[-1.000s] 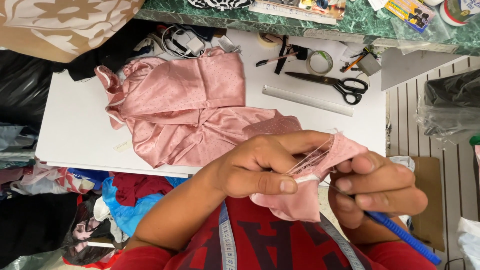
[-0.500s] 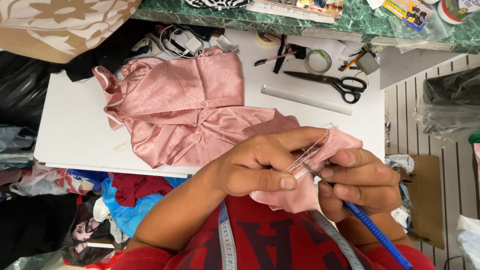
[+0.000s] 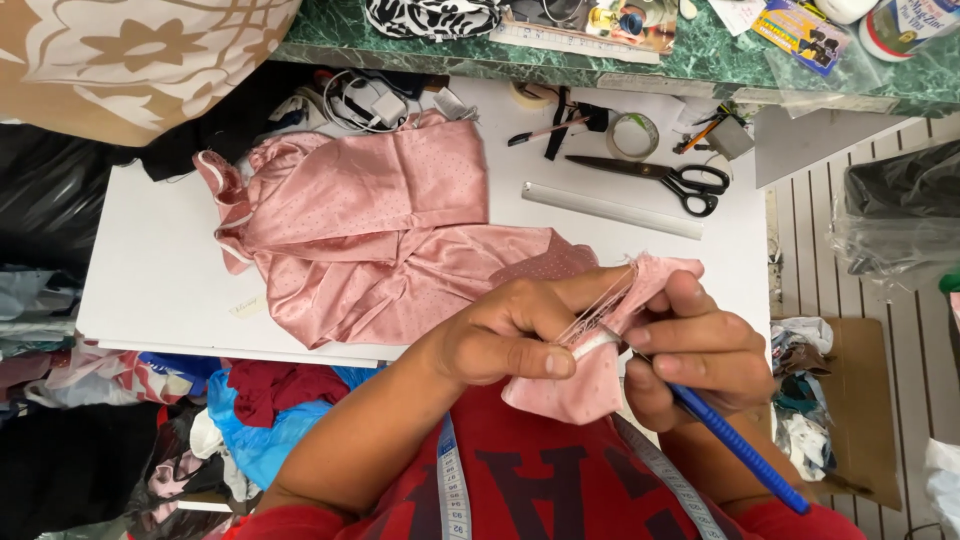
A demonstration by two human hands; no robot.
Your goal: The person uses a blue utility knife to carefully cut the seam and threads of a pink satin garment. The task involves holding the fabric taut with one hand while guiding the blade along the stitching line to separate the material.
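Pink satin fabric piece [image 3: 585, 385], one corner of the garment, pinched between thumb and fingers of the left hand [image 3: 510, 335], clenched on it near the body, just off the table's near edge. Loose threads [image 3: 598, 305] stand out along the pinched seam. Right hand [image 3: 700, 350] closed around one blue-handled tool [image 3: 740, 450], held pen-style, tip at the seam; the tip itself is hidden. Both hands touching through the fabric, left forearm angled up from lower left, right wrist bent inward.

One pink garment [image 3: 370, 250] spreads over the white table [image 3: 150, 290], far and left of the hands. Far right on the table: one pair of black-handled scissors [image 3: 660, 178], one clear ruler [image 3: 610, 210], one tape roll [image 3: 633, 135]. One measuring tape [image 3: 450, 490] hangs over the red shirt [image 3: 540, 480]. Cloth pile [image 3: 240, 420] lower left, under the table edge.
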